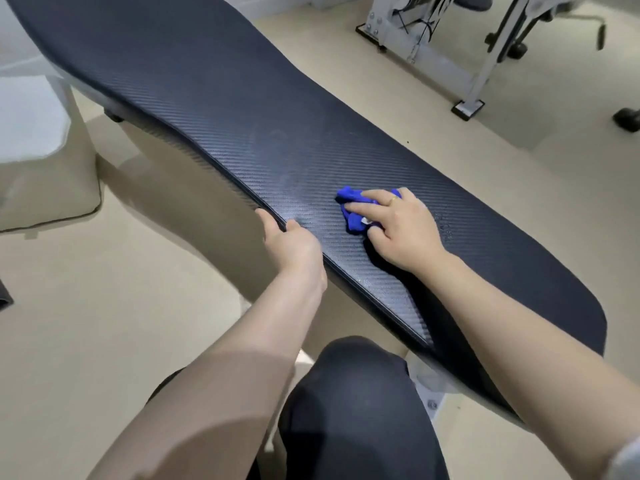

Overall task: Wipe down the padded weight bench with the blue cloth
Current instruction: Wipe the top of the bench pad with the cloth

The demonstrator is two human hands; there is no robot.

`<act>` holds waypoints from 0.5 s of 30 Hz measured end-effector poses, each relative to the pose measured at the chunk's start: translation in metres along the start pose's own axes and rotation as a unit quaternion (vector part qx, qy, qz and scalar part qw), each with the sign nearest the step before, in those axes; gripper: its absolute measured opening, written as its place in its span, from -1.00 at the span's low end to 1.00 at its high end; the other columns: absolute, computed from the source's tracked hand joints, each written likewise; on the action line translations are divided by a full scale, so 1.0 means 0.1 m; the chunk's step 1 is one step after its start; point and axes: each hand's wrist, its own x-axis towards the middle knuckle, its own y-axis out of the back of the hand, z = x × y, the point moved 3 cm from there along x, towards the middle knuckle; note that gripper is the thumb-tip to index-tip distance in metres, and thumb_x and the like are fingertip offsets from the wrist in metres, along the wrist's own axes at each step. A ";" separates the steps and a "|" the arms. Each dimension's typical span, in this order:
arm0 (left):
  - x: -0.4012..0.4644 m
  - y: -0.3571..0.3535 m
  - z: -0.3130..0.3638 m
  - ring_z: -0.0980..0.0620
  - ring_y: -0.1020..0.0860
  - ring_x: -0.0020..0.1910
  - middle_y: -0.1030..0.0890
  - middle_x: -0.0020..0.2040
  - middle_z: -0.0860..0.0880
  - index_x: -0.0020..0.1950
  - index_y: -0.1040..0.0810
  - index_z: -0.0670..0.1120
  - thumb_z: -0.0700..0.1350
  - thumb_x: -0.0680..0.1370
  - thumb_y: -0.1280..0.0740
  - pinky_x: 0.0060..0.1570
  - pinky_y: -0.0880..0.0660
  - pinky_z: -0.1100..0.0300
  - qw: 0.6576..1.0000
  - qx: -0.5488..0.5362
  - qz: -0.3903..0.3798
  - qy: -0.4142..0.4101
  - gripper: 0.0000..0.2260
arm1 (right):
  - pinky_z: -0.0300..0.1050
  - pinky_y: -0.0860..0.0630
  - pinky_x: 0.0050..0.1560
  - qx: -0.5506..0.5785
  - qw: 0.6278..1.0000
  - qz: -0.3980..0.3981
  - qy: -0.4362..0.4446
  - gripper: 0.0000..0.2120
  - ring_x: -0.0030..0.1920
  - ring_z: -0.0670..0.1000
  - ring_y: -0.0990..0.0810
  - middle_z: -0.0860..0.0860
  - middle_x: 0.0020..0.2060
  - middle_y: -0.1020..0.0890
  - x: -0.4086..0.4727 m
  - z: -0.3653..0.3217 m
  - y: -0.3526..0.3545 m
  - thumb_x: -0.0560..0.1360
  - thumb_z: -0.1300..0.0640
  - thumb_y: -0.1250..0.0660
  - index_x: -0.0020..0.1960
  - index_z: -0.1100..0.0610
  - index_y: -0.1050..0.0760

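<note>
On the padded weight bench, seen from the head camera, the blue cloth lies bunched near the middle of the dark textured pad, under the fingers of the right hand, which press it flat with the fingers fairly straight. At the pad's near edge the left hand grips the rim, thumb on top and fingers curled underneath, just beside the cloth. From the person's near right, the pad's long axis runs away to the far left, so most unwiped length appears to lie beyond the cloth, up-left of both hands. Since the right hand already has the cloth, the next stroke likely follows that axis.
</note>
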 end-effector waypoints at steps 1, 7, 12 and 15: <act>0.01 0.00 0.00 0.09 -0.32 0.41 -0.18 0.54 0.07 0.54 -0.03 0.12 -0.21 0.65 -0.06 0.32 -0.16 0.29 1.000 0.002 -0.003 -0.001 -0.49 | 0.05 -0.45 0.03 -0.001 1.000 0.004 -0.020 -0.41 -0.07 0.19 -0.45 -0.02 0.23 -0.57 0.03 0.01 0.00 0.30 0.04 0.07 0.19 -0.07 -0.55; 0.05 0.09 -0.09 0.09 -0.25 0.44 -0.11 0.56 0.02 0.54 0.03 0.15 -0.14 0.65 -0.08 0.43 -0.11 0.15 0.998 0.032 -0.047 -0.021 -0.48 | -0.02 -0.43 -0.15 -0.011 0.999 0.010 0.033 -0.47 -0.21 0.06 -0.36 -0.01 0.14 -0.62 -1.03 0.12 0.10 0.27 0.16 -0.04 0.12 0.00 -0.60; 0.06 0.09 -0.20 0.02 -0.13 0.53 -0.07 0.58 0.00 0.56 0.11 0.03 -0.08 0.66 -0.02 0.52 -0.04 0.08 0.994 0.084 -0.058 -0.037 -0.49 | 0.05 -0.47 -0.07 -0.031 0.998 0.037 -0.042 -0.46 -0.21 0.17 -0.45 0.03 0.18 -0.61 -0.74 0.16 0.02 0.31 0.14 0.02 0.15 0.01 -0.59; -0.13 0.05 -0.36 0.00 -0.08 0.55 -0.05 0.58 -0.05 0.56 0.07 -0.13 -0.14 0.66 0.00 0.53 -0.01 0.10 0.993 0.094 -0.060 -0.035 -0.51 | 0.02 -0.42 -0.02 -0.071 0.990 0.055 -0.110 -0.46 -0.08 0.22 -0.47 -0.01 0.26 -0.55 -0.33 0.11 -0.01 0.34 0.12 0.02 0.21 -0.03 -0.54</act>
